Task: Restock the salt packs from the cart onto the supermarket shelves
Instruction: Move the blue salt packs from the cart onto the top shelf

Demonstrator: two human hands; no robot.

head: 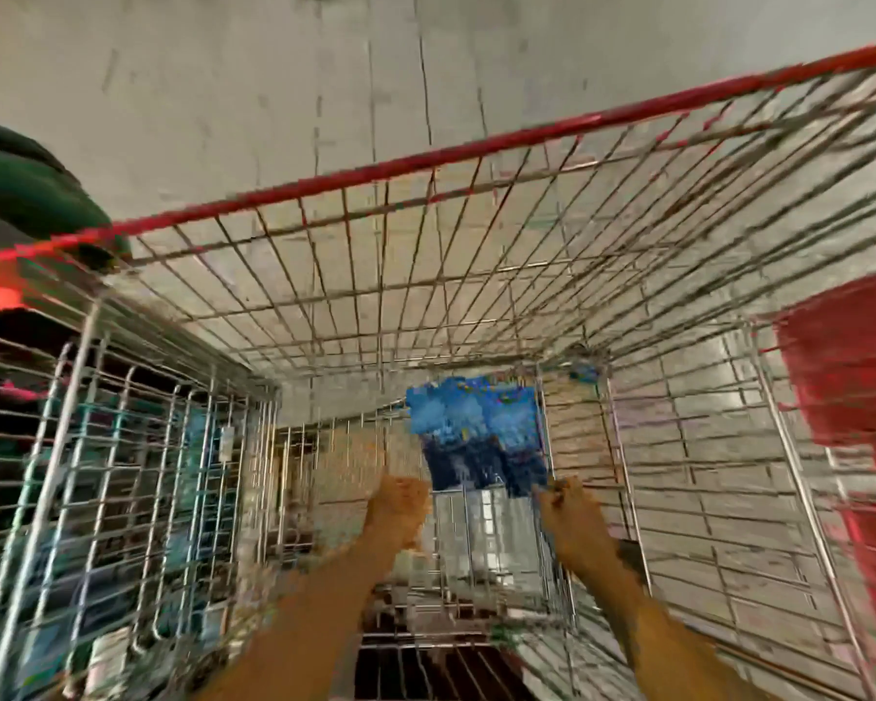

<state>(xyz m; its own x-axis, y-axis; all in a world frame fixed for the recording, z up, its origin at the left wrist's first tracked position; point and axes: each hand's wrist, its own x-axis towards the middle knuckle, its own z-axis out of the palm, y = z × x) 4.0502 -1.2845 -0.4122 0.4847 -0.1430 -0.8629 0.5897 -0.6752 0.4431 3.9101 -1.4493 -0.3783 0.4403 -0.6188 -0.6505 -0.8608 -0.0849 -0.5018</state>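
I look down into a wire shopping cart [476, 306] with a red rim. Blue salt packs [479, 437] lie at the far end of its floor, blurred by motion. Both my arms reach into the cart. My left hand [400, 503] is at the packs' lower left corner and my right hand [570, 505] at their lower right corner. The fingers of both hands look curled, but the blur hides whether they hold the packs or only touch them.
The tiled floor [274, 93] shows beyond the cart. A red plastic part [850, 427] stands at the cart's right side. On the left, behind the wire wall, shelf goods [112, 473] appear. A dark green sleeve or shoe [26, 179] is at the upper left.
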